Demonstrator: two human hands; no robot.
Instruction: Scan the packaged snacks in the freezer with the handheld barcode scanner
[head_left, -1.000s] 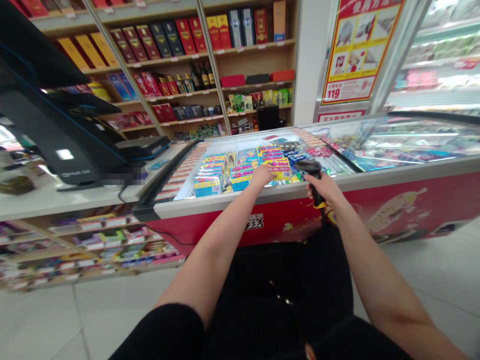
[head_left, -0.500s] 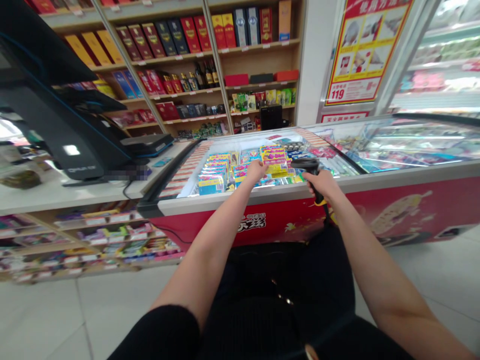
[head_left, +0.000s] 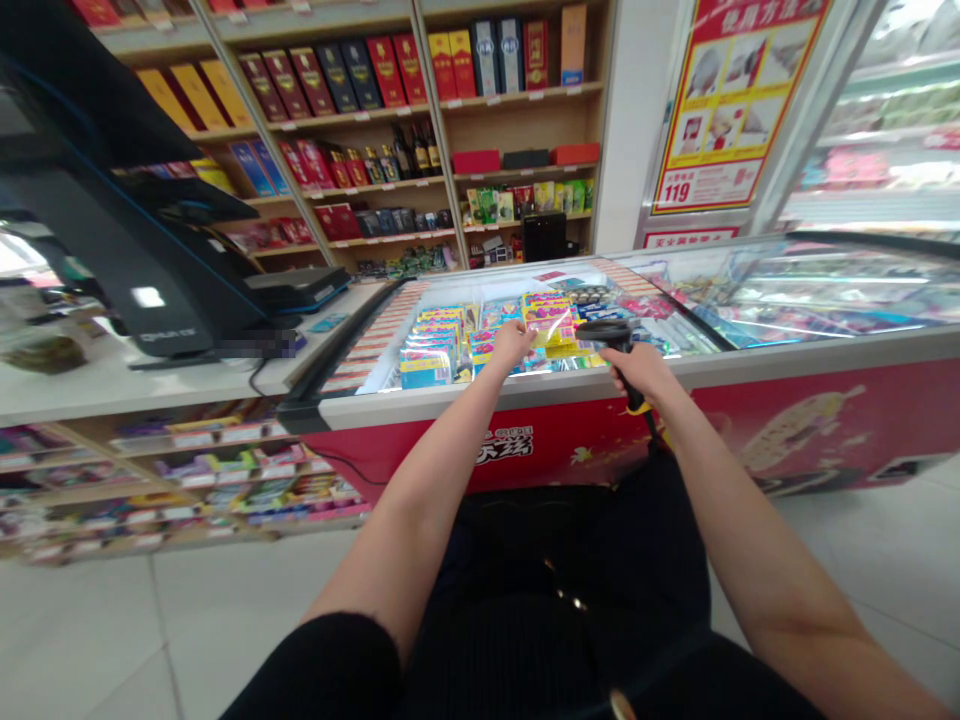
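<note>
Left hand (head_left: 512,345) pinches packet (head_left: 555,325); right hand (head_left: 641,370) grips scanner (head_left: 606,331) alongside (scan done? can't tell); other packets (head_left: 427,355) left of left hand.

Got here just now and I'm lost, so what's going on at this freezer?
The person's left hand holds a shiny packet by its edge at the chest freezer. The right hand grips a black handheld scanner, its head close to the packet. More packets stand in rows inside the freezer.

Packets (head_left: 429,366) in freezer (head_left: 397,403), counter (head_left: 150,395) left of freezer, terminal (head_left: 161,275) on counter, shelves (head_left: 517,125) behind
</note>
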